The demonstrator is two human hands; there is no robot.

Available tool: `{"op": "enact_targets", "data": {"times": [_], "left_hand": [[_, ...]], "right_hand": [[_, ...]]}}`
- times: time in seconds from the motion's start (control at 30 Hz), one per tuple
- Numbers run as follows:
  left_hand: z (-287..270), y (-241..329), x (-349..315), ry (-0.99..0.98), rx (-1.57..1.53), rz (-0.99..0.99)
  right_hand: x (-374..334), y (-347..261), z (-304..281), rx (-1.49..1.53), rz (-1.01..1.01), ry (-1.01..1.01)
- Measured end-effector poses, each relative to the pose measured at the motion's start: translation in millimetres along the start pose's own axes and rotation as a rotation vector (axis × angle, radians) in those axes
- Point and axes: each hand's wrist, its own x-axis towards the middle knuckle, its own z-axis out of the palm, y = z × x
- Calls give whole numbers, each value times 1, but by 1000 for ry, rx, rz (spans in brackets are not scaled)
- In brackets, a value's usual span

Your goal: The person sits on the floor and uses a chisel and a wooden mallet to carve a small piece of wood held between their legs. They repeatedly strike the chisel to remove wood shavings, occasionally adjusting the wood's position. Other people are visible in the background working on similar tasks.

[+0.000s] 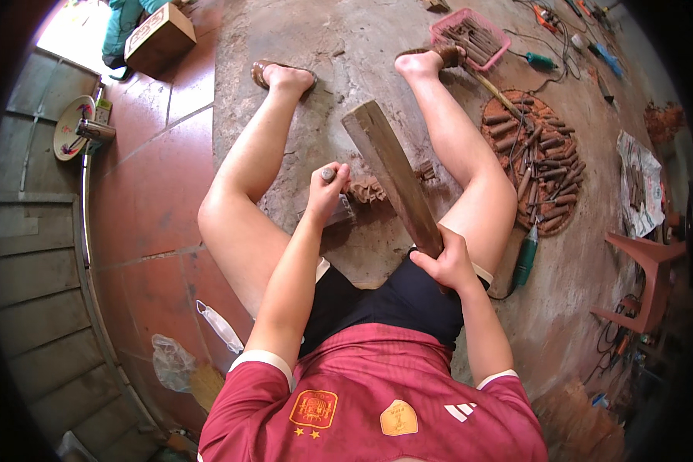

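Note:
My left hand is wrapped round a chisel, whose round handle end points up; its blade is hidden below my fist. It is held at the left end of a carved piece of brown wood, which lies low between my legs. My right hand grips the narrow end of a long squared wooden mallet. The mallet is raised and slants up to the left, covering part of the carving. A small greyish block lies beside the carving, partly behind my left forearm.
To the right, a round tray holds many wooden-handled tools. A green power tool lies just below it. Beyond are a pink basket of tools, cables and a reddish stool. A face mask and a box are at left.

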Motion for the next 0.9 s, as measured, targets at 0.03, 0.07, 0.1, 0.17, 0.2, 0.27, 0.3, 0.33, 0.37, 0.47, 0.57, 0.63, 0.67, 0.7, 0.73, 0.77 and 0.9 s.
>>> {"op": "enact_targets", "data": {"times": [0.03, 0.07, 0.1, 0.17, 0.2, 0.27, 0.3, 0.33, 0.37, 0.47, 0.57, 0.63, 0.67, 0.7, 0.73, 0.77, 0.9], "left_hand": [[0, 0, 0, -7, -12, -4], [0, -1, 0, -17, 14, -7], [1, -1, 0, -27, 39, -10], [1, 0, 1, -58, 112, -22], [3, 0, 1, -56, 166, -22], [8, 2, 2, -55, 274, -22], [10, 5, 2, -38, 297, -20], [13, 8, 2, -21, 321, -18], [15, 8, 2, -2, 343, -15], [18, 5, 6, 44, 308, 18], [18, -4, -2, -18, 416, 117], [26, -6, -18, -89, 557, 213], [36, -2, -26, -175, 495, 363], [38, -2, -39, -260, 496, 162], [39, 0, -48, -386, 691, 333], [40, 1, -55, -514, 778, 361], [41, -13, -52, -545, 827, 474]], "right_hand": [[-1, 1, 1, 18, -3, 1], [0, 2, 1, 34, -11, 2], [0, -1, -2, 9, 35, -54], [-1, 0, -2, 13, 25, -53], [-1, 0, -1, 16, 19, -52], [-1, -1, -1, 25, 13, -45], [-2, -2, -1, 30, 12, -40], [-2, -2, 1, 43, 15, -34], [-3, -2, 4, 55, 17, -29], [-2, 5, 15, 114, 113, -61], [1, 1, 19, 92, 245, -124], [1, 1, 18, 56, 257, -121], [-1, 5, 17, 41, 225, -99], [-4, 7, 16, 24, 192, -83], [-8, 6, 12, 60, 245, -75], [-12, 4, 10, 100, 291, -76], [-24, 2, -1, 210, 422, -20]]}}
